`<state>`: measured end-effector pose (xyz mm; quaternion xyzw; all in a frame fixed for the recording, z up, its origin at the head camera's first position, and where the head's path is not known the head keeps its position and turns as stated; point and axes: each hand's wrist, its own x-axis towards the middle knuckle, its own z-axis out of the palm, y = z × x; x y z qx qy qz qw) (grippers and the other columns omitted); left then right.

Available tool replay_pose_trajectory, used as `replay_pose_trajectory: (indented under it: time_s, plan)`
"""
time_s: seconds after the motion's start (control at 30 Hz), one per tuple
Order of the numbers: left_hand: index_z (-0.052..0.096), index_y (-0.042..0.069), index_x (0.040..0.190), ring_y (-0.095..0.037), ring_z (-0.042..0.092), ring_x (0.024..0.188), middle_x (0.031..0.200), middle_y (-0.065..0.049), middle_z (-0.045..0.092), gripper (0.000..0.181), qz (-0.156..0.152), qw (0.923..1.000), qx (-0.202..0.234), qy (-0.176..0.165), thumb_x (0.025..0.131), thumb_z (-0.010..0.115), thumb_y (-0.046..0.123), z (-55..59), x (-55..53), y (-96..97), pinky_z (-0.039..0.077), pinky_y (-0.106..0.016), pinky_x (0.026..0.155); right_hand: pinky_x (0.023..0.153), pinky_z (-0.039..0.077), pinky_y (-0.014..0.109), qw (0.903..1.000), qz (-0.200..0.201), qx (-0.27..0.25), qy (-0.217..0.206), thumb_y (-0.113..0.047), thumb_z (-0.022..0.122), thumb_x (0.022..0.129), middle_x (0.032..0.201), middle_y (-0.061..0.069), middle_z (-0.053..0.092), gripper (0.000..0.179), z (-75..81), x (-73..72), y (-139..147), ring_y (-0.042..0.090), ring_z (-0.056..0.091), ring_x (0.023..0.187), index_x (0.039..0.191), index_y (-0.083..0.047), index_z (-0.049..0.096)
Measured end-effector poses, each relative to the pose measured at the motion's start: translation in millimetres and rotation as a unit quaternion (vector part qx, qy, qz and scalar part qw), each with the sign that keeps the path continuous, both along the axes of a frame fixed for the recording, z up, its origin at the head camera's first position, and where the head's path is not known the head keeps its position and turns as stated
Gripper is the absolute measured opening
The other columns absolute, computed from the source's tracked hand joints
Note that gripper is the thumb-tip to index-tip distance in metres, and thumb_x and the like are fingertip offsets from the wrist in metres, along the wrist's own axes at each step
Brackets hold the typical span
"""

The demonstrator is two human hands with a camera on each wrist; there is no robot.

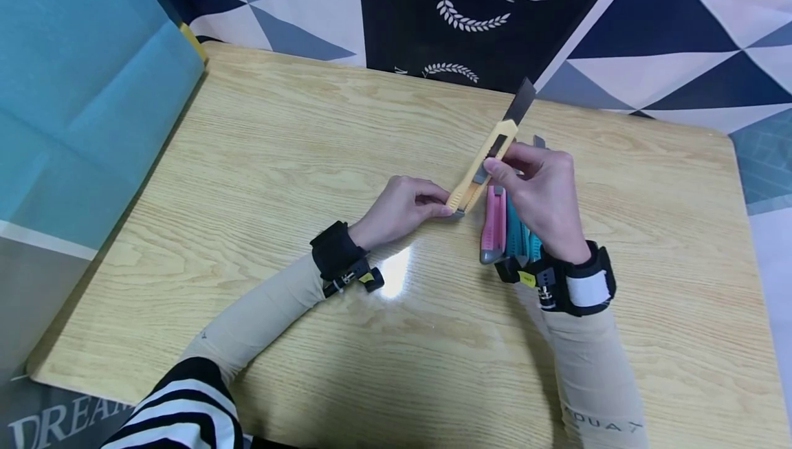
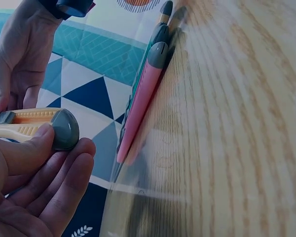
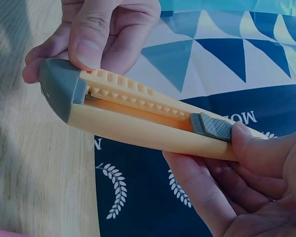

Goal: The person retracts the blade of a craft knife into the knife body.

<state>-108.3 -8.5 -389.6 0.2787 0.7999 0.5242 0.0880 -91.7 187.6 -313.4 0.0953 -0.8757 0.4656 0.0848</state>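
Observation:
A yellow utility knife (image 1: 468, 184) is held above the table, tilted, its dark blade (image 1: 521, 101) extended from the far end. My right hand (image 1: 551, 194) grips the knife's body, the thumb beside the grey ribbed slider (image 3: 212, 127). At the other end, my left hand (image 1: 399, 210) pinches the body beside the grey end cap (image 3: 61, 90), thumb on one side and fingers beneath. Below the right hand lie a pink utility knife (image 1: 494, 222) and teal utility knives (image 1: 515, 236) side by side, partly hidden by that hand and wrist.
The wooden table (image 1: 297, 133) extends around both hands. A patterned cloth (image 1: 297, 2) hangs beyond its far edge, and a blue covered surface (image 1: 80, 91) borders the left side. Straps with cameras (image 1: 337, 253) are on both wrists.

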Motion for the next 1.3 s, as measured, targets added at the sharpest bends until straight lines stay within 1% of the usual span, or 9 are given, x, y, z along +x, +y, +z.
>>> replay_pose_trajectory:
  time_s: [0.2,0.43,0.57,0.63,0.7,0.83,1.0,1.13,1.3]
  plan:
    - [0.072,0.009,0.093,0.002,0.059,0.072,0.085,0.000,0.070,0.015,-0.003,0.9999,0.007,-0.008,0.080,0.073,0.016,0.2,-0.8,1.3,0.053,-0.021,0.064,0.072,0.054,0.017,0.9996,-0.012,0.027,0.000,-0.012,0.070,0.083,0.093,0.009,0.069,0.022,1.3,0.8,-1.0,0.010,0.064,0.084,0.102,-0.001,0.069]
    - [0.072,0.008,0.094,0.001,0.059,0.073,0.086,0.000,0.070,0.016,0.003,0.9999,0.009,-0.006,0.079,0.073,0.013,2.3,-3.0,1.1,0.053,-0.022,0.065,0.080,0.054,0.025,0.9994,-0.017,0.027,0.007,-0.008,0.070,0.082,0.091,0.008,0.067,0.024,-1.5,-1.1,-4.1,0.008,0.061,0.093,0.104,0.000,0.066]
    - [0.072,0.008,0.095,0.001,0.060,0.075,0.087,0.000,0.070,0.017,0.007,0.9997,0.015,-0.020,0.080,0.073,0.014,1.7,-3.6,0.5,0.054,-0.022,0.067,0.067,0.053,0.014,0.9993,-0.025,0.029,0.004,-0.011,0.068,0.084,0.089,0.006,0.064,0.023,-5.9,-3.9,-2.8,0.009,0.061,0.084,0.105,-0.001,0.065]
    - [0.072,0.009,0.096,0.001,0.060,0.077,0.088,0.000,0.071,0.018,0.012,0.9994,0.018,-0.028,0.080,0.073,0.016,0.7,-4.0,-0.1,0.054,-0.022,0.069,0.059,0.051,0.011,0.9997,-0.013,0.018,-0.004,-0.012,0.066,0.087,0.089,0.008,0.065,0.022,-8.3,-4.8,-1.7,0.011,0.061,0.077,0.106,-0.001,0.065]
    - [0.072,0.009,0.097,0.000,0.060,0.078,0.090,-0.001,0.071,0.018,0.017,0.9989,0.024,-0.036,0.080,0.073,0.016,0.2,-4.1,-1.0,0.054,-0.022,0.070,0.055,0.051,0.011,0.9999,0.007,0.002,-0.015,-0.011,0.061,0.090,0.088,0.014,0.066,0.021,-3.8,-2.2,-5.2,0.015,0.062,0.072,0.104,0.003,0.065]
    - [0.072,0.007,0.097,0.000,0.061,0.079,0.091,-0.003,0.071,0.019,0.025,0.9981,0.035,-0.044,0.080,0.073,0.014,0.7,-4.1,-2.3,0.055,-0.022,0.070,0.055,0.054,0.013,0.9981,0.041,-0.035,-0.032,-0.011,0.054,0.095,0.082,0.020,0.066,0.022,-5.9,-2.1,-8.3,0.022,0.064,0.067,0.099,0.008,0.065]
    - [0.072,0.006,0.094,0.000,0.062,0.077,0.089,-0.003,0.071,0.017,0.030,0.9976,0.040,-0.048,0.078,0.074,0.014,-0.5,-3.9,-2.4,0.056,-0.021,0.069,0.056,0.057,0.021,0.9968,0.039,-0.057,-0.039,-0.017,0.051,0.096,0.082,0.017,0.065,0.027,-16.8,-5.0,-8.9,0.019,0.065,0.069,0.098,0.006,0.065]
    - [0.072,0.006,0.093,0.000,0.062,0.075,0.087,-0.003,0.071,0.016,0.033,0.9978,0.039,-0.041,0.078,0.074,0.013,-2.4,-3.9,-2.7,0.055,-0.021,0.068,0.054,0.057,0.023,0.9980,0.032,-0.044,-0.033,-0.019,0.051,0.097,0.080,0.014,0.065,0.028,-18.3,-4.0,-12.0,0.017,0.064,0.068,0.097,0.005,0.065]
    - [0.072,0.005,0.092,0.000,0.061,0.073,0.086,-0.004,0.071,0.015,0.030,0.9985,0.034,-0.030,0.079,0.073,0.011,-1.8,-3.8,-2.6,0.056,-0.021,0.066,0.052,0.056,0.021,0.9994,0.022,-0.025,-0.010,-0.014,0.053,0.095,0.077,0.015,0.067,0.024,-15.3,-1.0,-16.4,0.019,0.064,0.066,0.089,0.005,0.067]
